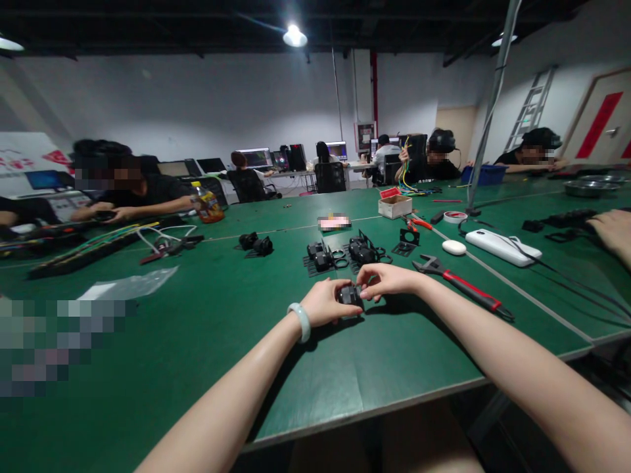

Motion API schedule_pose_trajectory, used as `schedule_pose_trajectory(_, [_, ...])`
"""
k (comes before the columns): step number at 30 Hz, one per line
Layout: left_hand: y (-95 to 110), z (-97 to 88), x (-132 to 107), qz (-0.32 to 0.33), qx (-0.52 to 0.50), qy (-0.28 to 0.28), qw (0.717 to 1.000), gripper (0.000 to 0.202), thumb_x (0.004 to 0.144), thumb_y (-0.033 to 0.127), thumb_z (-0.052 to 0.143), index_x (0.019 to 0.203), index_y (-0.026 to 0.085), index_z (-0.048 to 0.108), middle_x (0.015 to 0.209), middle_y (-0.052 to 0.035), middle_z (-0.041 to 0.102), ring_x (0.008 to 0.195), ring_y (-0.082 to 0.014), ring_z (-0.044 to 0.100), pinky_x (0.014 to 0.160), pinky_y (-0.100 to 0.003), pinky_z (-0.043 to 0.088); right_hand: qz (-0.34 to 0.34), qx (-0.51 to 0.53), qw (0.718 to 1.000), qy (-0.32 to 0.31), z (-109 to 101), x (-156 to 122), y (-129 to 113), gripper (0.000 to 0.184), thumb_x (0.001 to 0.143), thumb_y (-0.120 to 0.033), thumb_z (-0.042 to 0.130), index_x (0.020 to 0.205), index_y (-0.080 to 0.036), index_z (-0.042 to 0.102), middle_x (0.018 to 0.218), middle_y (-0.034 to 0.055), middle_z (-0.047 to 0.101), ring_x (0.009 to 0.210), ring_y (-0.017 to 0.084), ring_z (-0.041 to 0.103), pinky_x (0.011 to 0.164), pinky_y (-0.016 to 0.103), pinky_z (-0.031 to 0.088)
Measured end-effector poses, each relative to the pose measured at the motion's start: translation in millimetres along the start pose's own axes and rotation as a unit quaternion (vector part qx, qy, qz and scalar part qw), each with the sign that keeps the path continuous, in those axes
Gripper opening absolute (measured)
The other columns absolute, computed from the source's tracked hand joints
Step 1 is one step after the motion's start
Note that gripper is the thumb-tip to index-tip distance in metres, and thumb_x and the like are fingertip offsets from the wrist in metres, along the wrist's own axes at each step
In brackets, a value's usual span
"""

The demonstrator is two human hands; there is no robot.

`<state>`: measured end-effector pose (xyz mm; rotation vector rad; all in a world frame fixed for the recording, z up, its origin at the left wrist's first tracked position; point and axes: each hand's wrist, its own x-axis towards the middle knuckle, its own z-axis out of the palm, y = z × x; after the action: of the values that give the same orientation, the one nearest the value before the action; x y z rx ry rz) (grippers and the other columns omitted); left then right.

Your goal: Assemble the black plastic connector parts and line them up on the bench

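Observation:
Over the green table point(315, 368), my left hand point(323, 302) grips a small dark black part point(349, 295) between thumb and fingers; a pale bangle point(300, 322) circles that wrist. My right hand point(384, 281) has its curled fingertips pinched at the part's right end. Whether something smaller sits in those fingertips is hidden. Just beyond my hands lie two black assemblies point(319, 256) with brackets and rings, the other one point(363, 251) to the right. A loose black bracket point(406, 243) stands beside them. To the left are more black round parts point(256, 244).
An adjustable wrench point(466, 287) with a red-black handle lies right of my hands. Near it are a white oval object point(453, 247), a white power bank point(503, 247) with cable, tape point(455, 217) and a small box point(394, 205). A metal pole point(488, 118) rises from the table. Co-workers sit around.

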<state>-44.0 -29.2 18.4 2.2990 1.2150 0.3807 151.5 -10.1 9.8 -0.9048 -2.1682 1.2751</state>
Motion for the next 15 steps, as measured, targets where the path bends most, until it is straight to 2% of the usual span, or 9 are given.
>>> schedule_pose_trajectory(5, [1.3,0.2,-0.4,-0.002,-0.009,0.007,1.000,0.053,0.059,0.043,0.060,0.104,0.016,0.053,0.073,0.0002,0.058,0.042,-0.0084,0.051,0.034,-0.017,0.037,-0.029,-0.036,0.999,0.016,2.0,0.9,1.1,0.042,0.056,-0.033,0.068,0.089,-0.015,0.048,0.085,0.0014,0.052,0.070,0.011,0.052,0.058,0.022,0.044])
schedule_pose_trajectory(9, [2.4,-0.3,-0.7,-0.002,-0.003,0.010,1.000,0.052,0.058,0.044,0.061,0.103,0.017,0.054,0.076,-0.0007,0.058,0.042,-0.0088,0.051,0.033,-0.017,0.038,-0.031,-0.056,0.998,0.026,3.6,2.9,2.6,0.039,0.058,-0.033,0.067,0.087,-0.015,0.048,0.084,0.0016,0.053,0.069,0.011,0.053,0.058,0.022,0.043])
schedule_pose_trajectory(15, [2.0,-1.5,-0.8,0.009,0.017,0.010,1.000,0.048,0.059,0.045,0.059,0.098,0.016,0.055,0.076,-0.0006,0.058,0.040,-0.0079,0.050,0.034,-0.017,0.038,-0.010,-0.025,1.000,0.012,4.6,2.3,0.6,0.035,0.062,-0.036,0.064,0.085,-0.015,0.049,0.081,0.0010,0.053,0.065,0.011,0.054,0.055,0.023,0.044])
